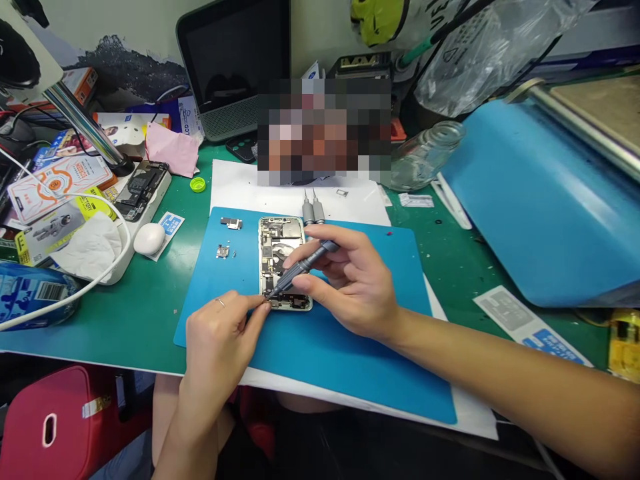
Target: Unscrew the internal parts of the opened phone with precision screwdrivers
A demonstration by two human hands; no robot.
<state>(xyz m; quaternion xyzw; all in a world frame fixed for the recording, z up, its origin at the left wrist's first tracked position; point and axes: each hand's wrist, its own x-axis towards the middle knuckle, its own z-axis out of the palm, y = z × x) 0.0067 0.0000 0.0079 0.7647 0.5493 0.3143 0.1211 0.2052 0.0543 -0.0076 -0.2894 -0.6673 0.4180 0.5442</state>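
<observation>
An opened phone (281,263) lies on a blue mat (320,347), its circuit boards and inner parts bare. My right hand (353,280) grips a grey precision screwdriver (301,268) at a slant, with its tip down at the phone's lower left area. Close to that tip, my left hand (225,327) pinches thumb and forefinger together at the phone's lower left edge; whatever sits between them is too small to make out. Small metal parts (223,251) and a larger bracket-like piece (231,223) lie left of the phone. Behind it are two more grey screwdrivers (314,210).
A glass jar (427,157) leans at the back right, beside a large blue sheet (530,200). Boxes, a tissue (93,247) and a white cable crowd the left. A dark-screened device (235,60) stands behind. A green cap (198,185) lies near the white paper. Part of the back is pixelated.
</observation>
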